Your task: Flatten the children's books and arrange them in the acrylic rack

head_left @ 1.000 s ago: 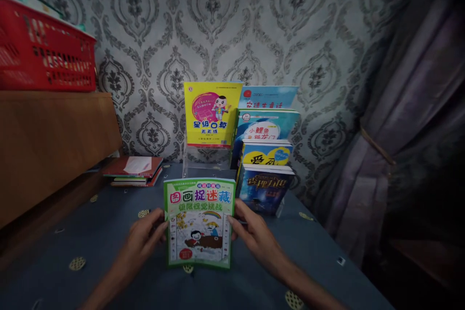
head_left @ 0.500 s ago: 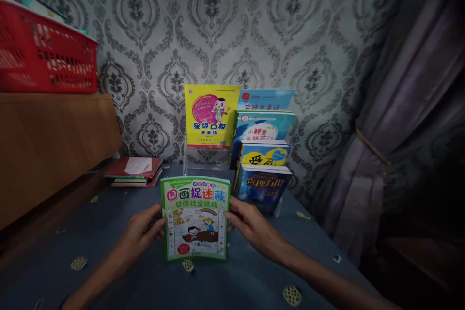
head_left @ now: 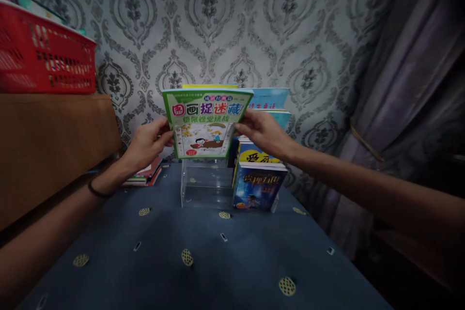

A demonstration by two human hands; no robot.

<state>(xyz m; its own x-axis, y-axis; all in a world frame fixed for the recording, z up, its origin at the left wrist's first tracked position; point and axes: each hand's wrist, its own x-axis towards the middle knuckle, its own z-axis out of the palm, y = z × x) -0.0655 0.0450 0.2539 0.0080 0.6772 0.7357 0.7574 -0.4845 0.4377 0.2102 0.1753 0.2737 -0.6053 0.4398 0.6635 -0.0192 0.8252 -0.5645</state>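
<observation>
A green picture book (head_left: 207, 126) is held up by its two sides, tilted, with its cover towards me. My left hand (head_left: 150, 140) grips its left edge and my right hand (head_left: 263, 131) its right edge, both closed on it. Just below and behind the book is a clear tiered book stand (head_left: 207, 186). The yellow book (head_left: 210, 86) behind it shows only its top edge. On the stand's right side, a dark blue book (head_left: 258, 188) is at the front, a yellow-and-blue book (head_left: 254, 153) behind it, and light blue books (head_left: 271, 98) at the back.
At the left a red plastic basket (head_left: 69, 58) sits on a brown wooden cabinet (head_left: 54, 150). A low stack of books (head_left: 147, 177) lies beside the cabinet, partly behind my left arm. A curtain (head_left: 378, 131) hangs at the right of the blue tablecloth (head_left: 163, 261).
Both hands have lifted the green picture book up and away from me, from the table in front of the stand to above its lower tiers. It now covers most of the yellow book.
</observation>
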